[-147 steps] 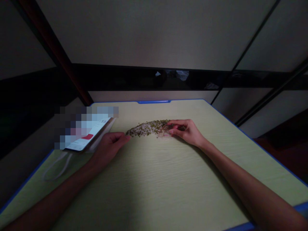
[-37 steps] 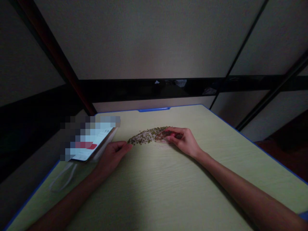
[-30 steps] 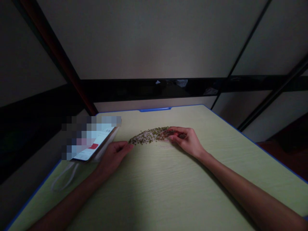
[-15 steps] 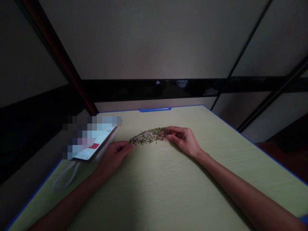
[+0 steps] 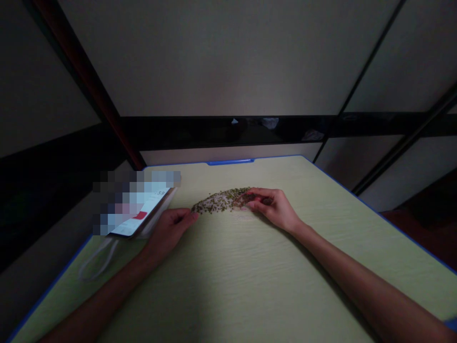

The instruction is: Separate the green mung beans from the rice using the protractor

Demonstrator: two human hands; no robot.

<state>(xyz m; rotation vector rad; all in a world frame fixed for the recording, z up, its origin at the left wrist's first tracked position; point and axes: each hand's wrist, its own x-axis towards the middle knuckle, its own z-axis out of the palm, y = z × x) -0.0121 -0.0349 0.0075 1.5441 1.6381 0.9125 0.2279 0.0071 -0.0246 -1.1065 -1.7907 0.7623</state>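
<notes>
Head view: one speckled strip (image 5: 217,202) lies on the table (image 5: 235,276), its long axis slanting from near left to far right, specks uncountably small. Left hand (image 5: 170,227) has fingertips together at one end; right hand (image 5: 280,208), apart at the other. One phone's (image 5: 152,202) digits changed from 55 to 59.

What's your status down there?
Left hand at near-left end of seed pile. Right hand at right end, fingers curled, grip unclear. Phone off left, clear of pile.
</notes>
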